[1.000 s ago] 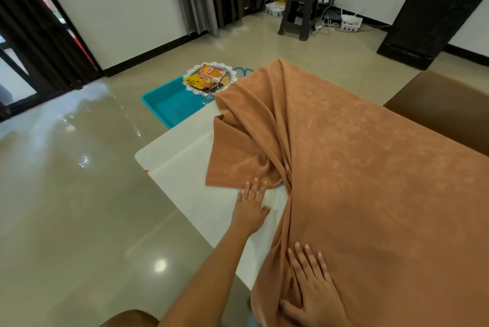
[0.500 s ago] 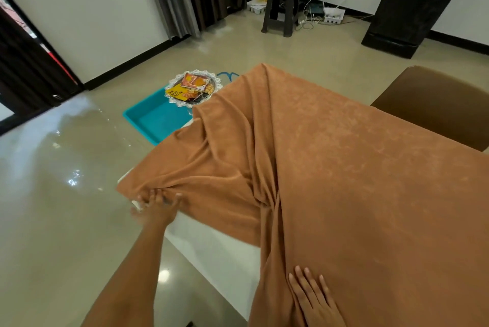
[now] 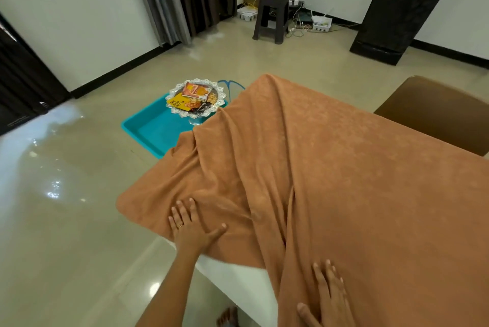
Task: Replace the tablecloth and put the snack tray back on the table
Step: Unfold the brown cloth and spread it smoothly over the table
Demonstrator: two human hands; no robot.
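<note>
A yellow packet (image 3: 180, 104) reads "THE … NUT CO" (middle word unclear). It lies on the silver tray (image 3: 185, 114), over a teal tub (image 3: 153, 131) on the glossy floor (image 3: 66, 221), far left of the white table (image 3: 238, 281). A rumpled orange cloth (image 3: 330, 168) drapes the table. The left hand (image 3: 191, 229) and right hand (image 3: 328, 300) press flat on it, fingers spread, gripping nothing.

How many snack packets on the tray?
2: an orange packet on the far side of the snack tray, a yellow-and-black packet nearer the camera. More may lie hidden underneath.
</note>
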